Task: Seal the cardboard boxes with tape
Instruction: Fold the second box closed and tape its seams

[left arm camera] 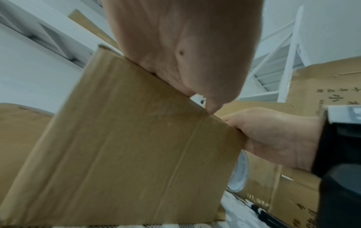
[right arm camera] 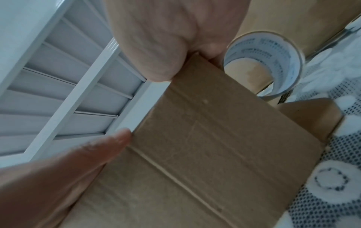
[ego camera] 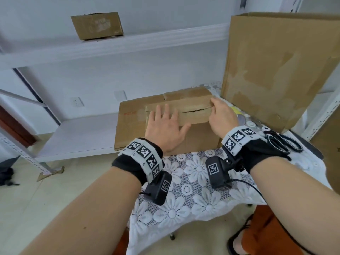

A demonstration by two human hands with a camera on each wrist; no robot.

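Observation:
A small brown cardboard box [ego camera: 198, 138] stands on the lace-covered table [ego camera: 193, 190], its top flaps folded down with a dark gap along the seam. My left hand [ego camera: 165, 126] lies flat on the left part of the top, fingers spread, pressing the flaps. My right hand [ego camera: 222, 116] grips the box's right top corner, fingers curled over the far side. The left wrist view has the box front [left arm camera: 126, 146] close up. A roll of clear tape [right arm camera: 263, 64] stands just right of the box [right arm camera: 195, 154], mostly hidden behind my right hand in the head view.
Black scissors [ego camera: 283, 142] lie on the table to the right. A tall cardboard box [ego camera: 276, 67] stands at the back right. A flattened box [ego camera: 132, 124] leans behind the small one on a white shelf [ego camera: 77, 133]. Another box [ego camera: 97, 24] sits on the upper shelf.

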